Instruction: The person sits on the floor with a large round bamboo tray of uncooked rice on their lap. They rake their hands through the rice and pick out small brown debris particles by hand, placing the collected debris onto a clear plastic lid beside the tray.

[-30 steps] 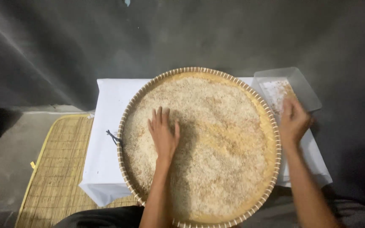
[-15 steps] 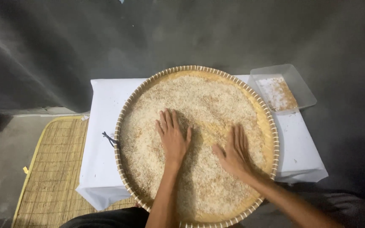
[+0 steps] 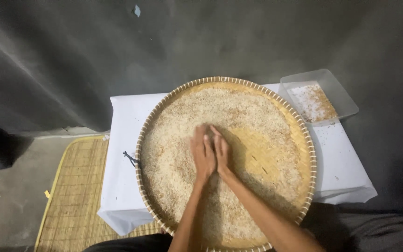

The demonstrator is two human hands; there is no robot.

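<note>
A large round woven bamboo tray (image 3: 304,135) lies on a white-covered low table and is spread with pale rice grains (image 3: 178,154). My left hand (image 3: 202,153) and my right hand (image 3: 222,150) lie side by side, palms down, in the grains near the tray's middle, their edges touching. Fingers are extended and flat; neither hand grips anything. To the right of my hands a swept patch shows bare woven bottom (image 3: 257,149).
A clear plastic rectangular container (image 3: 346,100) holding some brownish husks sits at the table's far right corner. The white cloth (image 3: 122,140) covers the table. A straw mat (image 3: 75,186) lies on the floor at left. A dark wall stands behind.
My right hand left the plastic container, went into the tray, then swept left to meet the left hand, baring a patch of tray bottom. The camera view shifted slightly.
</note>
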